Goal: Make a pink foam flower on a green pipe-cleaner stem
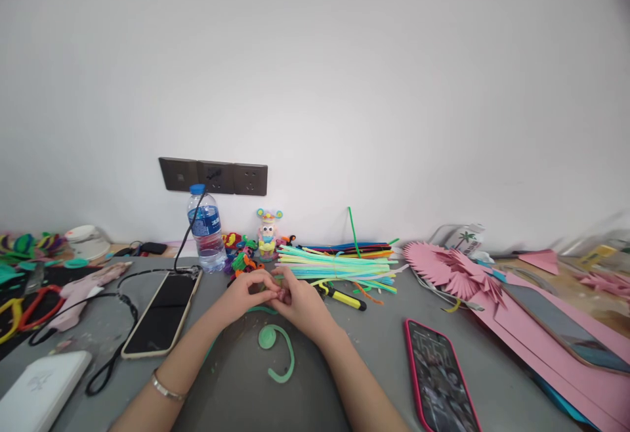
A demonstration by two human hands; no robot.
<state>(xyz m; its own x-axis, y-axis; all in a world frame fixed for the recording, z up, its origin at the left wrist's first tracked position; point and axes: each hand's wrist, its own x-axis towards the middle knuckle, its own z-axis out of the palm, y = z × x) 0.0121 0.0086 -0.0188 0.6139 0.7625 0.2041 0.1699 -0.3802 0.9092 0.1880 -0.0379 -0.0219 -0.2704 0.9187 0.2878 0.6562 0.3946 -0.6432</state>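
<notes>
My left hand (249, 297) and my right hand (301, 302) meet above the grey mat, thumbs and fingers pinched together. A mint-green pipe cleaner (262, 310) runs from the fingertips beneath my left hand and shows again beside the left wrist; the pinched part is hidden. Just below the hands lies a second mint-green pipe cleaner (290, 346), one end wound into a flat spiral and the rest bent in a hook. Behind my right hand is a bundle of pastel pipe cleaners (339, 264), with a yellow-and-black cutter (347, 298) in front of it.
A water bottle (207, 232) and a small figurine (268, 235) stand by the wall. Phones lie left (162, 314) and right (440, 376). Folded pink paper (443, 268) spreads at right. A pink glue gun (81, 294), scissors (42, 307) and a white box (44, 389) occupy the left.
</notes>
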